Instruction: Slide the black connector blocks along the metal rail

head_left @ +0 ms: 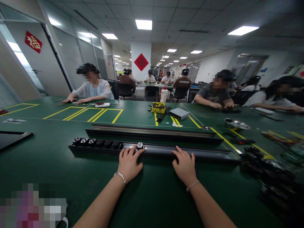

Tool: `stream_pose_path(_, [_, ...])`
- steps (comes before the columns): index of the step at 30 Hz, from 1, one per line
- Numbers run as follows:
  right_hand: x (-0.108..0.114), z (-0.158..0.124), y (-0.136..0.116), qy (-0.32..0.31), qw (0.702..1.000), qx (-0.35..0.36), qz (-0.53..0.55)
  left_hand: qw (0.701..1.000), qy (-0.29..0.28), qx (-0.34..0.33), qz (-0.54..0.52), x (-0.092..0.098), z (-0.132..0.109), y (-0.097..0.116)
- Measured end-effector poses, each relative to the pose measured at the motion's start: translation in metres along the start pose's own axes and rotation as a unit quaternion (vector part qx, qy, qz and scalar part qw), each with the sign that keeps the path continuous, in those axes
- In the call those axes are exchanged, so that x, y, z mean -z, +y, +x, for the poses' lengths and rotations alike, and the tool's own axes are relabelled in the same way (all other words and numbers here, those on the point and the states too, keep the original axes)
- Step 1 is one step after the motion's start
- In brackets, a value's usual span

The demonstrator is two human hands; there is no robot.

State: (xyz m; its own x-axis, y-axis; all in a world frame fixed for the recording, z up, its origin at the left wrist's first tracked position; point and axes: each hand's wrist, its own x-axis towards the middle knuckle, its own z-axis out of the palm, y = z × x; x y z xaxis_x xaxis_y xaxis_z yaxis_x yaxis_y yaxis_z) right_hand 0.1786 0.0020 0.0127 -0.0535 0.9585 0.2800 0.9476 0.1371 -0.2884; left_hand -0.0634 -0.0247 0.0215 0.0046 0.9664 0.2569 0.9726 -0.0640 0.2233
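Note:
A long black rail lies across the green table in front of me. Several small black modules sit in a row in its left part. One module with a white top stands apart from them, nearer the middle of the rail. My left hand rests at the rail's front edge with fingers spread, its fingertips by that white-topped module. Farther right, my right hand touches the rail with its fingers apart and nothing in them. A second long rail lies just behind the first.
Piled black parts lie at the right, near a metal bowl. Behind the rails are a grey box, a yellow box with cables and a bottle. People sit across the green table.

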Motion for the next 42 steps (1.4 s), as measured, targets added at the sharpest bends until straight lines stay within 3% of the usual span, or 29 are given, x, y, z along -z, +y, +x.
stream_pose_path(42, [-0.0004,0.0002,0.0000,0.001,1.000,0.003,-0.003,1.000,0.009,-0.015,0.016,-0.0029,-0.0013,0.0000])
